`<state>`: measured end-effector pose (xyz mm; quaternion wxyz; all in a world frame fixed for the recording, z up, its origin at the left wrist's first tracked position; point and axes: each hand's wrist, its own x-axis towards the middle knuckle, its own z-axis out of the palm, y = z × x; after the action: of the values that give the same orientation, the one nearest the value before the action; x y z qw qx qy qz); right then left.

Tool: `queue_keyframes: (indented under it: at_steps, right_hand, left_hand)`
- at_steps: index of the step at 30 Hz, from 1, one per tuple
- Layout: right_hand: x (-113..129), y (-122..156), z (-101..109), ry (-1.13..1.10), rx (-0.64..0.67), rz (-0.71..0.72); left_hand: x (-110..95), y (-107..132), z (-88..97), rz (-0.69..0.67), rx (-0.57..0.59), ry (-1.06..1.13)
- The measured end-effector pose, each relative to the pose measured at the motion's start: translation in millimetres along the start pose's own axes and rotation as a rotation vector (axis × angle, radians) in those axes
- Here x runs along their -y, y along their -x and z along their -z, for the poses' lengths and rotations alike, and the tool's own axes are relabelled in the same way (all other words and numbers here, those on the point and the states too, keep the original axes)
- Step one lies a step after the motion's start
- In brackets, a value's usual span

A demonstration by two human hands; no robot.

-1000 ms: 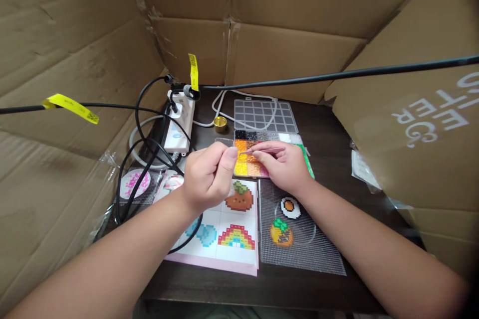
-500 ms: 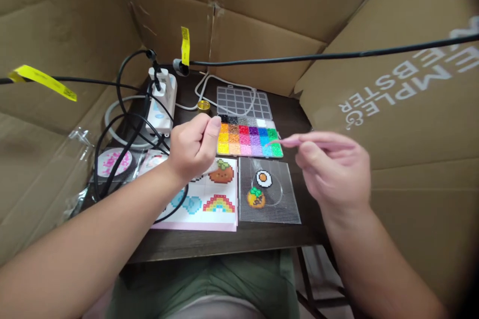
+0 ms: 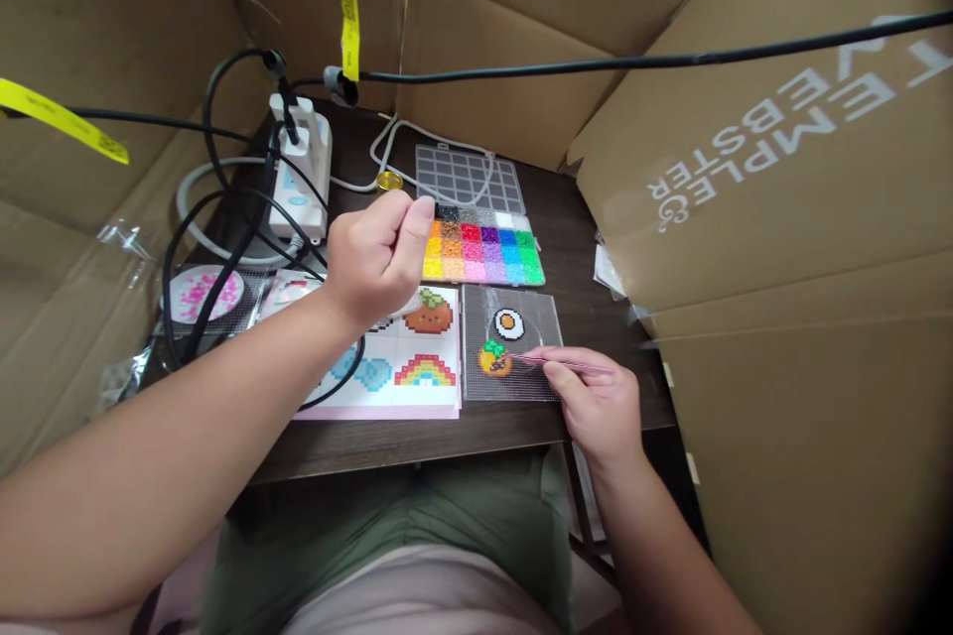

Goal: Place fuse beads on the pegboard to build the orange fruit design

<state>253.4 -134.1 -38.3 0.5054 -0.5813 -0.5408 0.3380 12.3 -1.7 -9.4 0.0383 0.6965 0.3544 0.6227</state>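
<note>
My right hand (image 3: 596, 402) pinches thin pink tweezers (image 3: 547, 361) whose tip rests at an orange bead figure with a green top (image 3: 493, 358) on a clear pegboard (image 3: 521, 377). A white and yellow egg figure (image 3: 509, 323) sits above it on the same board. My left hand (image 3: 376, 258) hovers closed in a loose fist over the pattern sheet (image 3: 402, 372), thumb pressed to forefinger; I cannot make out anything between them. A bead tray with coloured compartments (image 3: 483, 253) lies just right of that hand.
The tray's clear lid (image 3: 468, 181) and a small gold cap (image 3: 388, 182) lie at the back of the dark table (image 3: 581, 248). A white power strip (image 3: 298, 174) with black cables is at the left, above a round pink bead piece (image 3: 203, 292). Cardboard walls (image 3: 781, 248) enclose the table.
My right hand came down from the air right of the bead tray to the pegboard, bringing the tweezers' tip to the orange figure. My left hand stayed closed. The view tilted down.
</note>
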Motion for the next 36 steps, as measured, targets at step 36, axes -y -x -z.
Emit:
queue_keyframes:
  at_steps: [36]
  right_hand:
    - [1.6, 2.2, -4.9, 0.047, -0.021, 0.004]
  left_hand:
    - [-0.7, 1.0, -1.3, 0.072, 0.056, 0.034]
